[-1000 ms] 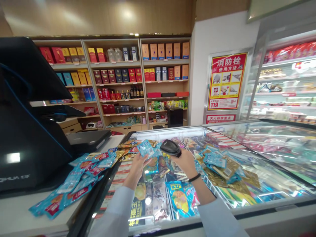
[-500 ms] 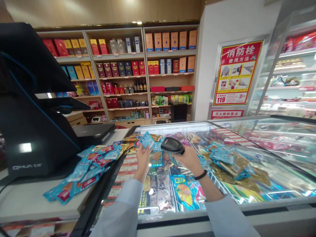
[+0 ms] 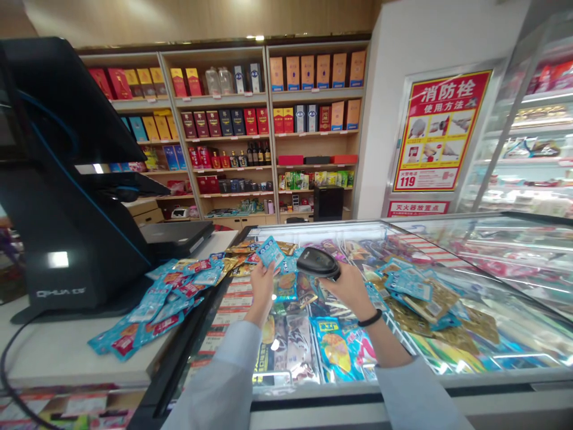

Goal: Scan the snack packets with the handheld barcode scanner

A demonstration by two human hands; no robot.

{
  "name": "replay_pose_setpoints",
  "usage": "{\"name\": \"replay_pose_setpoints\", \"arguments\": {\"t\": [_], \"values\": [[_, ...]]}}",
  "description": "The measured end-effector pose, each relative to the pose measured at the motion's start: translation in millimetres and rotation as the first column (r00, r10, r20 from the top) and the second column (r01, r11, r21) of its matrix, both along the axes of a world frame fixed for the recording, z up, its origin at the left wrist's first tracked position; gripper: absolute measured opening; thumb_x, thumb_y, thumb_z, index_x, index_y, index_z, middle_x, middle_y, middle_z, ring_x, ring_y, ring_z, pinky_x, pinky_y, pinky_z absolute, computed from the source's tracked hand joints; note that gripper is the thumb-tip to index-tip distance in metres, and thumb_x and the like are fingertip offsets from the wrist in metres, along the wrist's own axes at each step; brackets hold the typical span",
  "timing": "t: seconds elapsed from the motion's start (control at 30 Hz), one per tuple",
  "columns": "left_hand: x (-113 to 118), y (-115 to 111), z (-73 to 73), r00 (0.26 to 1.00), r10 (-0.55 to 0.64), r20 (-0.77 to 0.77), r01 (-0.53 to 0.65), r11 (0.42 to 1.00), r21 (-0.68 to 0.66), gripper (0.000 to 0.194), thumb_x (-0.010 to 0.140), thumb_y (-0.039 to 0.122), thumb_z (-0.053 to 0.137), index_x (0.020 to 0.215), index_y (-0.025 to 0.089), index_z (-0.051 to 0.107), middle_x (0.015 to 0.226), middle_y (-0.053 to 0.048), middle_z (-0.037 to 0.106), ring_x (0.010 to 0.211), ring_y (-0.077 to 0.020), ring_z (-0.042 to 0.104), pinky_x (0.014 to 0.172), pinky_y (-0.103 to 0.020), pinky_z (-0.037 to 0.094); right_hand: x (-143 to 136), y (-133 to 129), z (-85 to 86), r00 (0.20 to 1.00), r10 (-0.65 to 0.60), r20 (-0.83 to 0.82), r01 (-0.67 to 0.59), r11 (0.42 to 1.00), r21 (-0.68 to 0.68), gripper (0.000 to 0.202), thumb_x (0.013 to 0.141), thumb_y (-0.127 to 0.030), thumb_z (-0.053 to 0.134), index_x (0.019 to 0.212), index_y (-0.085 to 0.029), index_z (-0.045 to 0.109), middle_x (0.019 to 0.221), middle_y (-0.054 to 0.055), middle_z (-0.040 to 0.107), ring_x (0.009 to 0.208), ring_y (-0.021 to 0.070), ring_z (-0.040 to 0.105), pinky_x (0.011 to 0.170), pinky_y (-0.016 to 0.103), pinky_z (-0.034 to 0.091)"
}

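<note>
Near left, blue packets (image 3: 152, 307) lie heaped on the worktop (image 3: 58, 349). Over the glass-topped freezer (image 3: 322, 392), the left hand (image 3: 262, 288) pinches a blue sachet (image 3: 271, 252); just right of it, the right hand (image 3: 353, 291) grips a black scanner (image 3: 317, 263). Far off stand shelves (image 3: 286, 93).

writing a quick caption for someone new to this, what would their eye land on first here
Probably the middle: the right hand holds a black scanner, and the left hand beside it holds a blue packet, both above a glass-topped case. Next might come the bright red poster on the wall at right, and the large black register at left.
</note>
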State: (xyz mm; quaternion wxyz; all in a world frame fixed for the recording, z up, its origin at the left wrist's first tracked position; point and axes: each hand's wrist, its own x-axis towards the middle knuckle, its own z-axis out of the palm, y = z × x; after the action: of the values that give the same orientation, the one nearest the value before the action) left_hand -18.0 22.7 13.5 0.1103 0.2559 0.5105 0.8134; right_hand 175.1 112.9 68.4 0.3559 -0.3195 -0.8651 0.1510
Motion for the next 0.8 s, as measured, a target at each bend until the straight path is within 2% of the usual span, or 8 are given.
{"name": "replay_pose_setpoints", "arguments": {"t": [0.17,0.33,0.5,0.63,0.8], "values": [[-0.5,0.0,0.5,1.000,0.004,0.009,-0.004,1.000,0.027,0.041,0.068,0.034,0.073,0.102,0.014,0.064,0.101,-0.010,0.071,0.097,-0.0251,0.067,0.086,-0.040,0.054,0.3,-0.5,1.2,1.000,-0.017,0.008,0.017,1.000,-0.016,0.018,0.069,-0.032,0.064,0.077,-0.017,0.069,0.078,0.009,0.073,0.082,0.0266,0.068,0.066,0.029,0.046],[1.6,-0.3,2.8,0.999,0.008,0.045,-0.009,1.000,0.027,0.038,0.064,0.034,0.075,0.094,0.014,0.063,0.099,-0.010,0.071,0.096,-0.0258,0.066,0.087,-0.042,0.054,0.6,-1.5,1.2,1.000,0.018,-0.007,-0.018,1.000,-0.011,0.022,0.070,-0.032,0.064,0.085,-0.017,0.071,0.081,0.009,0.073,0.083,0.0254,0.068,0.068,0.028,0.046],[11.6,1.2,6.8,0.989,-0.102,0.109,0.105,0.994,-0.021,0.032,0.061,0.027,0.077,0.087,0.015,0.062,0.093,-0.007,0.071,0.093,-0.0220,0.067,0.087,-0.042,0.054,1.2,-2.7,5.1,1.000,0.009,0.028,-0.010,0.999,0.037,0.028,0.069,-0.033,0.065,0.092,-0.019,0.071,0.085,0.008,0.074,0.086,0.0255,0.068,0.069,0.027,0.046],[26.5,13.1,20.2,0.965,-0.131,0.225,0.163,0.978,-0.131,0.020,0.062,0.012,0.073,0.076,0.016,0.059,0.075,-0.001,0.067,0.076,-0.0158,0.067,0.087,-0.044,0.055,9.5,3.1,14.4,0.996,-0.033,0.088,0.028,0.998,0.055,0.030,0.074,-0.038,0.061,0.097,-0.021,0.069,0.089,0.007,0.074,0.088,0.0241,0.068,0.072,0.027,0.047],[62.8,48.2,45.7,0.949,-0.259,0.179,0.282,0.952,-0.118,0.021,0.061,0.008,0.072,0.072,0.016,0.056,0.068,0.002,0.063,0.068,-0.0135,0.064,0.085,-0.043,0.056,44.9,24.3,30.5,0.992,-0.110,0.057,0.108,0.993,0.042,0.037,0.074,-0.045,0.063,0.102,-0.021,0.068,0.091,0.007,0.073,0.090,0.0238,0.068,0.074,0.027,0.047]]}}
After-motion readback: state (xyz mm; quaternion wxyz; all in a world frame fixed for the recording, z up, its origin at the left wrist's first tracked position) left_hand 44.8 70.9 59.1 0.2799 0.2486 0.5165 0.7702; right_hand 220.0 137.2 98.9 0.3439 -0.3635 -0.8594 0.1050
